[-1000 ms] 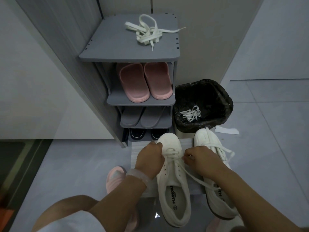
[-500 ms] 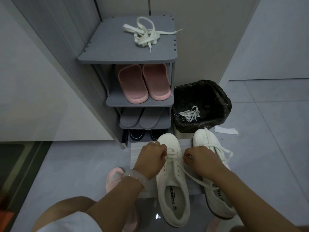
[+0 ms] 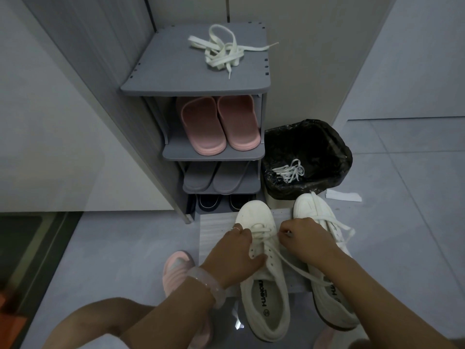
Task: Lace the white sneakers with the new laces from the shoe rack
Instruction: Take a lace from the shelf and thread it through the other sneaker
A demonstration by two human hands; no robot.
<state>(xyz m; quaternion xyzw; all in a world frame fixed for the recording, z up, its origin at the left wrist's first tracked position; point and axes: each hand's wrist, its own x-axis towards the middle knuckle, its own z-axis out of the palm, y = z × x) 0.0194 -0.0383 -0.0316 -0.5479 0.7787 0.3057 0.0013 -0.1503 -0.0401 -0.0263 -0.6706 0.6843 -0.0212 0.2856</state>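
Left sneaker (image 3: 264, 273): lower centre of frame, on a pale mat (image 3: 214, 230), partly laced.
Right sneaker (image 3: 324, 248): just beside it to the right, laced.
Left hand (image 3: 231, 255): fingers curled at the left sneaker's eyelets, gripping its side.
Right hand (image 3: 304, 238): pinches the lace (image 3: 294, 265) running from that sneaker.
Spare laces (image 3: 224, 54): tangled atop the grey shoe rack (image 3: 163, 79), upper centre.
Bin (image 3: 334, 147): right of rack, black liner, old laces (image 3: 289, 172) inside.

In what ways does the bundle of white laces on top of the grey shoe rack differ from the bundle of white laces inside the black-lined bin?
The white laces on the grey shoe rack lie on its flat top board; the white laces in the black-lined bin lie down inside the bag. The rack laces look wider, flatter and creamier; the bin laces look thinner and smaller. Both are loose, tangled and untouched by either hand.
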